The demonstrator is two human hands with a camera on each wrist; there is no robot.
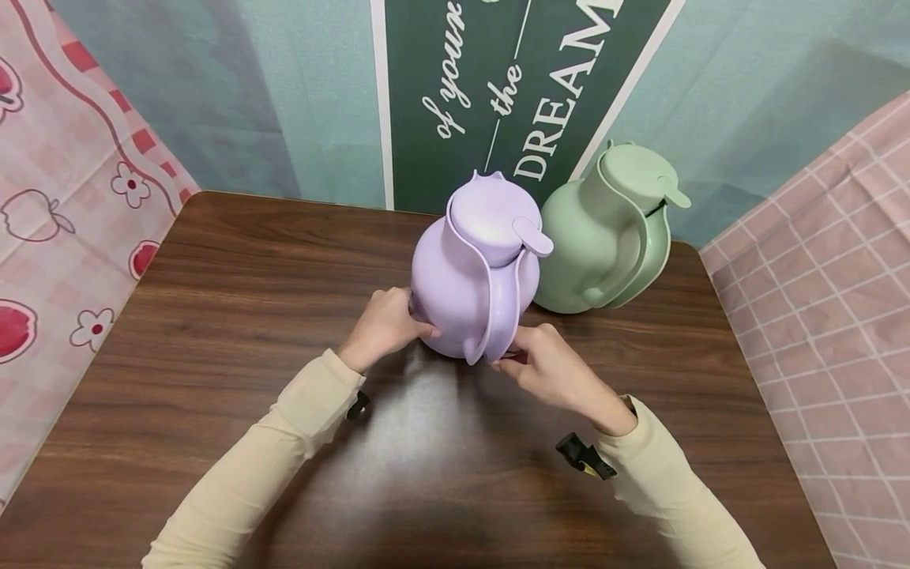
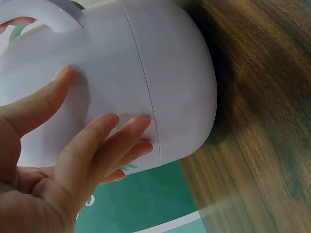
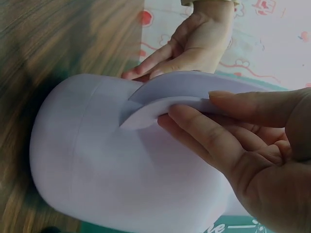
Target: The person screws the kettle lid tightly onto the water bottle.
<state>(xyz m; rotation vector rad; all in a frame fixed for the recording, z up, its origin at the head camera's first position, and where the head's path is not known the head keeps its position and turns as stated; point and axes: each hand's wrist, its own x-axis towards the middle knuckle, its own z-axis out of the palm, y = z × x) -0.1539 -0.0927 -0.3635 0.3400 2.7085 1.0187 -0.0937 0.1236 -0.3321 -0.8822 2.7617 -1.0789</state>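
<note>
A lilac thermos jug [image 1: 455, 284] stands upright on the wooden table, its lid tab [image 1: 533, 237] and handle [image 1: 503, 312] facing the person. On its left side rests the left hand [image 1: 384, 325], thumb and fairly straight fingers touching the body; in the left wrist view the fingertips [image 2: 142, 121] lie near the seam above the base. From the right, the right hand [image 1: 558, 367] pinches the lower part of the handle. The right wrist view shows its thumb [image 3: 243, 108] on one side of the handle and its fingers on the other.
A pale green thermos jug [image 1: 576, 245] of the same shape stands close behind on the right, partly overlapped by the lilac one. A dark green panel with white lettering [image 1: 490, 95] hangs at the back. Patterned cloths border the brown table [image 1: 284, 261] on both sides.
</note>
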